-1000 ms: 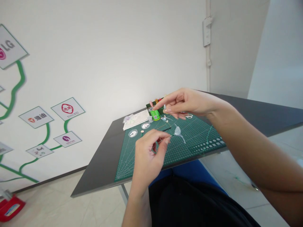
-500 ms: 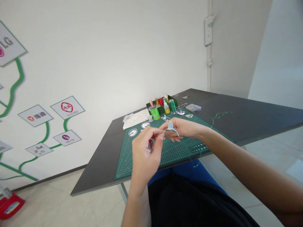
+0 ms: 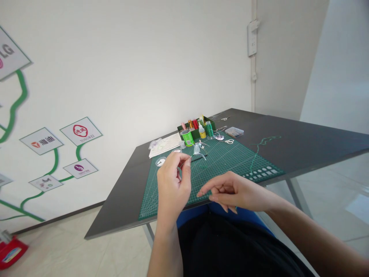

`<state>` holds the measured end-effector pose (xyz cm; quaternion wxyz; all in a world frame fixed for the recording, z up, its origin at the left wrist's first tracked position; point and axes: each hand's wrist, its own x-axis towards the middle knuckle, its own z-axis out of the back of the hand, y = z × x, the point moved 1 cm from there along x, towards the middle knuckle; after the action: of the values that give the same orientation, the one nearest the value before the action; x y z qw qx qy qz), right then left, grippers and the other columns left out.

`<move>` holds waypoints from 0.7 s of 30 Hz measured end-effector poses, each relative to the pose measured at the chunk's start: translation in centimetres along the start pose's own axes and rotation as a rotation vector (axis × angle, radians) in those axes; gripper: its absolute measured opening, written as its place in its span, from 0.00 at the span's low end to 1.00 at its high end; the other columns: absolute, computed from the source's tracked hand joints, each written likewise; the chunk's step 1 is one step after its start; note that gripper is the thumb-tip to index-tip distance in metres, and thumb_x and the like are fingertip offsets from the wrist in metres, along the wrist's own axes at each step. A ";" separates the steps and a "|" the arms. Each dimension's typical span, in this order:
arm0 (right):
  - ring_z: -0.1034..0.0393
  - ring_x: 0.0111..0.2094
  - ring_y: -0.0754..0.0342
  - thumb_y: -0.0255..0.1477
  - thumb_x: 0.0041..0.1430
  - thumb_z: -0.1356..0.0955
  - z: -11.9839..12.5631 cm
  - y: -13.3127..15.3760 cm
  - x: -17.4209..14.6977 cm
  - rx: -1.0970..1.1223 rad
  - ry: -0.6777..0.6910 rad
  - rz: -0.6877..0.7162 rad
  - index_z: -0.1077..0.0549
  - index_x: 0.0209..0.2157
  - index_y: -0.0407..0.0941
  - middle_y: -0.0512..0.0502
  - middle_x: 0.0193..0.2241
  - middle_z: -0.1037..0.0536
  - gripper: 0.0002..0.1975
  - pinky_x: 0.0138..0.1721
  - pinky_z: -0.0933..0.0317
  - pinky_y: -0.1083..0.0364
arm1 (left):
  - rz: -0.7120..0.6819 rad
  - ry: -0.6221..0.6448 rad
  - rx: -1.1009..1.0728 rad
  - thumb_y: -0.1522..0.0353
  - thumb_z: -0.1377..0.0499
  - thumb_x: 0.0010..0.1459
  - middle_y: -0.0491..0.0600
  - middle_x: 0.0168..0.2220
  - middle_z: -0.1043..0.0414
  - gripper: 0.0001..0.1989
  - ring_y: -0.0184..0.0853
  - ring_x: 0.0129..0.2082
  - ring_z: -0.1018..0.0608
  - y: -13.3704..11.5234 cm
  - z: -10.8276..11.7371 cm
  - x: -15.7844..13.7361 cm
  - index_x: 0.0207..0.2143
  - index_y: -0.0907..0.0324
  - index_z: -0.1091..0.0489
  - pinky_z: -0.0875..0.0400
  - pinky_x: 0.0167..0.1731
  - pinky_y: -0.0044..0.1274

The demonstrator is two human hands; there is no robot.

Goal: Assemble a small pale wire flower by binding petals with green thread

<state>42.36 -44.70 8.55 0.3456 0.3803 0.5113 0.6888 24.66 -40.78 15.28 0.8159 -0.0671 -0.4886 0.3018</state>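
My left hand (image 3: 174, 184) is closed in a pinch, thumb against forefinger, on the thin stem of a pale blue, petal-shaped piece (image 3: 197, 150). The petals stick out beyond my fingertips, above the green cutting mat (image 3: 152, 192). Lower and to the right, my right hand (image 3: 230, 190) hovers by the mat's front edge, fingers loosely bent and apart, with nothing visible between them. A dark thin stick (image 3: 199, 158) lies on the mat just behind the petal piece. Green thread (image 3: 256, 154) trails across the mat's right side onto the dark table.
At the back stand a green box of bottles (image 3: 212, 122), a bright green can (image 3: 188, 137) and a yellow-labelled glue bottle (image 3: 202, 132). White-handled scissors (image 3: 229, 141) and a clear case (image 3: 234, 132) lie to the right. White sheets (image 3: 164, 146) and a round dish (image 3: 160, 161) are at left.
My right hand has come away from the petal piece, moving down toward me, and its fingers have spread. My left hand still holds the stem, shifted slightly left.
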 end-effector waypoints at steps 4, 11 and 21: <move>0.35 0.18 0.61 0.39 0.63 0.32 -0.5 0.6 -1.9 -0.030 -0.059 -0.011 0.20 0.48 0.41 0.52 0.20 0.29 0.19 0.21 0.39 0.62 | 0.073 0.056 -0.120 0.69 0.44 0.65 0.44 0.27 0.31 0.08 0.30 0.27 0.30 0.1 0.0 -0.1 0.32 0.58 0.31 0.36 0.29 0.23; 0.36 0.18 0.61 0.38 0.66 0.34 -0.6 1.5 -4.3 -0.175 -0.143 0.032 0.19 0.47 0.42 0.51 0.18 0.28 0.17 0.21 0.43 0.62 | 0.144 0.154 -0.323 0.68 0.42 0.64 0.44 0.26 0.32 0.08 0.29 0.26 0.29 0.4 0.1 0.0 0.31 0.58 0.32 0.35 0.28 0.22; 0.32 0.23 0.58 0.28 0.62 0.33 -1.7 5.0 -5.7 -0.494 -0.303 0.251 0.18 0.44 0.49 0.49 0.24 0.20 0.13 0.24 0.41 0.62 | 0.050 0.177 -0.121 0.70 0.44 0.64 0.45 0.26 0.31 0.08 0.30 0.27 0.31 -0.3 -0.1 -0.1 0.30 0.58 0.30 0.37 0.29 0.23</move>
<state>43.12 -51.59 12.12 0.4121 0.4434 0.2202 0.7649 24.87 -41.09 15.26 0.8426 -0.1550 -0.4299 0.2850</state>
